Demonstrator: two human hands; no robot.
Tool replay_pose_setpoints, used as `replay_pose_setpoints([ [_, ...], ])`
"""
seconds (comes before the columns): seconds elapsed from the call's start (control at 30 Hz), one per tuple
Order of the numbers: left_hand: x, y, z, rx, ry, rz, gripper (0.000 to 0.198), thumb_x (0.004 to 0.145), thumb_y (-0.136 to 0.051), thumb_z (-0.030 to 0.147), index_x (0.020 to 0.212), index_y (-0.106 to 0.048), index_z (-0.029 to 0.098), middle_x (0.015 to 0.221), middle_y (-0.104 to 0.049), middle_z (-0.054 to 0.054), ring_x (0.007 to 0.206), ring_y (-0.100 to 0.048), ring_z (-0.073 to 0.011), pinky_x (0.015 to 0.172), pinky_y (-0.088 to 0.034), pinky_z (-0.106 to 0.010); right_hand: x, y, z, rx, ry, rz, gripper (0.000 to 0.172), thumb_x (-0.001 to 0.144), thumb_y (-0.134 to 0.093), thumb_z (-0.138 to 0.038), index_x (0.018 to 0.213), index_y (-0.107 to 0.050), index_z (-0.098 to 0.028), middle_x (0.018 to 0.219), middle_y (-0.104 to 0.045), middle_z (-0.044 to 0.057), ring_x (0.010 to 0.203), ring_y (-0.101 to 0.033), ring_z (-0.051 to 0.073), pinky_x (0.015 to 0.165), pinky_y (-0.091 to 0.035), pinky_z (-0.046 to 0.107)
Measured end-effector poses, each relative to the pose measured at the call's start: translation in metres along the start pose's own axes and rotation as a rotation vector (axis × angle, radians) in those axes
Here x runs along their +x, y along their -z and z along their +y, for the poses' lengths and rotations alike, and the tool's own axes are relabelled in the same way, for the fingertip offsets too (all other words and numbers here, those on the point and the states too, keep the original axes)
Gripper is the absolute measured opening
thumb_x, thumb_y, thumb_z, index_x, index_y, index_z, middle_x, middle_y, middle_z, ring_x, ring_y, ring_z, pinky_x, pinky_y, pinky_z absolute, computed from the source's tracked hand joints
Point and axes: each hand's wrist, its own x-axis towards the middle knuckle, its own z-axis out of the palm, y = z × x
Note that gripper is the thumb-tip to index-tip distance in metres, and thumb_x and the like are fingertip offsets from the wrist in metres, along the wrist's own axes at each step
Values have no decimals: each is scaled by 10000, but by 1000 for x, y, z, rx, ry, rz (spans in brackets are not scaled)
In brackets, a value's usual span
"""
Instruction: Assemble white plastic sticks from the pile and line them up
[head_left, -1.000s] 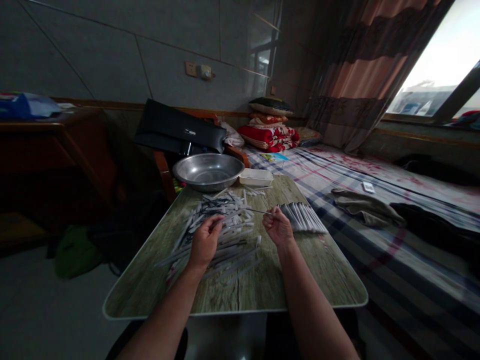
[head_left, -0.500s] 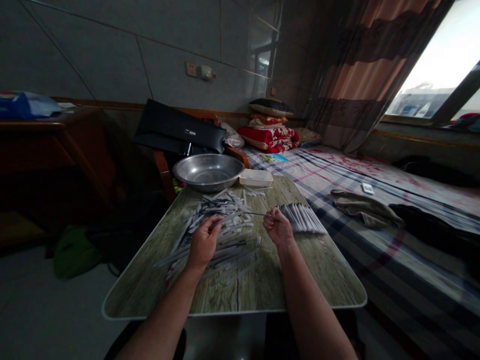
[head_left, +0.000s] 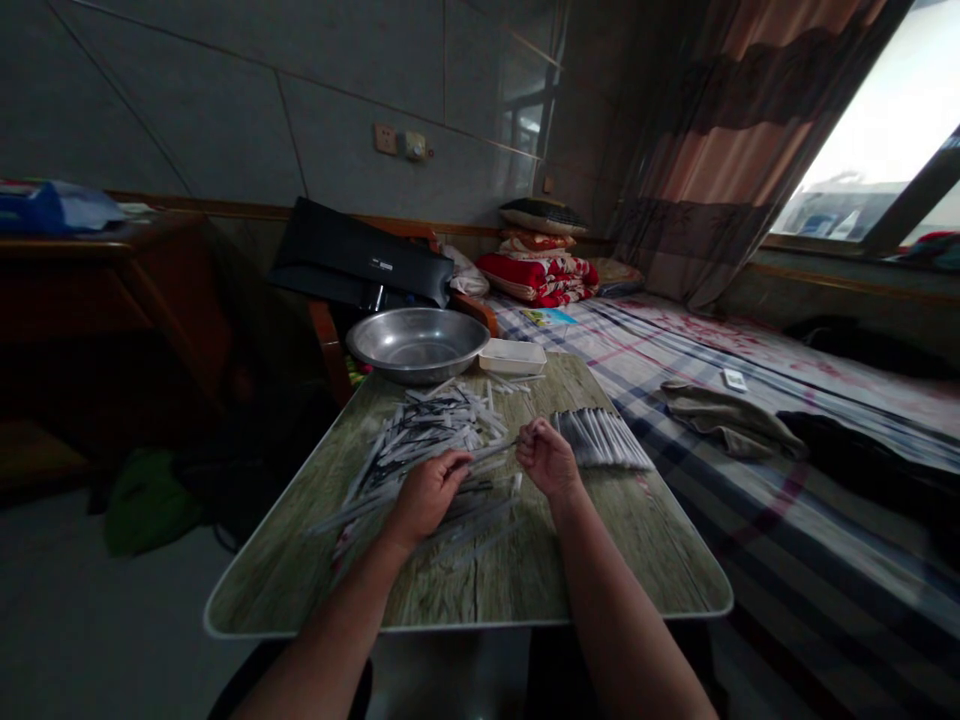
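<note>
My left hand (head_left: pixel 431 492) is closed in a pinch on a thin whitish tube (head_left: pixel 489 453), which points right toward my other hand. My right hand (head_left: pixel 547 457) has its fingers curled tight around a thin dark stick, mostly hidden in the grip; its end meets or nearly meets the tube. Under and beyond my left hand spreads a loose pile of whitish tubes and dark thin sticks (head_left: pixel 431 425). Just right of my right hand lies a neat row of whitish tubes with dark ends (head_left: pixel 604 438), side by side.
A wide metal basin (head_left: pixel 420 345) and a shallow white plastic tray (head_left: pixel 513 356) stand at the far end of the wood-patterned table (head_left: pixel 525 590). Behind them a black monitor (head_left: pixel 360 260) leans on a chair. A bed with a checked sheet (head_left: pixel 622 350) adjoins on the right.
My left hand has moved right and now holds a tube out toward my right hand. My right hand has shifted slightly left, bringing the stick and tube together.
</note>
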Motion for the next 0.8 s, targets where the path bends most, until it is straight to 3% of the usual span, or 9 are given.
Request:
replay_pose_setpoints([
  [0.13,-1,-5,3,-229,151,-146,265,820,-551,309,1023,-659,177,761,-692,-20,486,-558,-119,530,-429,-254,-3,-7,10,-77,-72,-52,188,715,-696,-234,755,-518,-188,657,-492,-39,486,-382,61,423,-276,163],
  [0.23,-2,-8,0,-470,275,-260,317,786,-591,326,1048,-608,148,753,-681,-22,449,-535,-88,474,-379,-214,-5,-9,15,-105,-150,-118,226,728,-715,-296,813,-535,-188,657,-495,-40,478,-374,58,412,-251,158],
  [0.4,-5,-7,1,-692,406,-424,394,752,-663,379,1066,-571,160,728,-680,-26,480,-583,-103,468,-372,-201,-7,-10,16,-129,-278,-211,313,751,-701,-445,808,-529,-190,520,-371,-86,391,-246,38,385,-173,155],
  [0.63,-7,-3,11,-762,386,-456,332,746,-702,358,996,-643,147,691,-686,-33,565,-541,-98,571,-371,-218,-7,-8,17,-116,-367,-291,330,783,-643,-500,828,-541,-190,499,-355,-85,388,-239,48,384,-164,161],
  [0.73,-5,-3,11,-759,398,-404,308,766,-687,363,984,-670,146,705,-686,-35,540,-478,-81,533,-322,-208,-5,-10,15,-98,-403,-291,449,803,-536,-631,904,-559,-194,527,-417,-61,395,-272,67,377,-159,171],
  [0.8,-3,-2,10,-819,422,-339,315,753,-703,363,983,-673,150,717,-677,-29,539,-468,-75,513,-304,-200,-4,-11,14,-106,-336,-234,496,798,-501,-668,921,-567,-193,547,-441,-51,400,-287,75,375,-171,178],
])
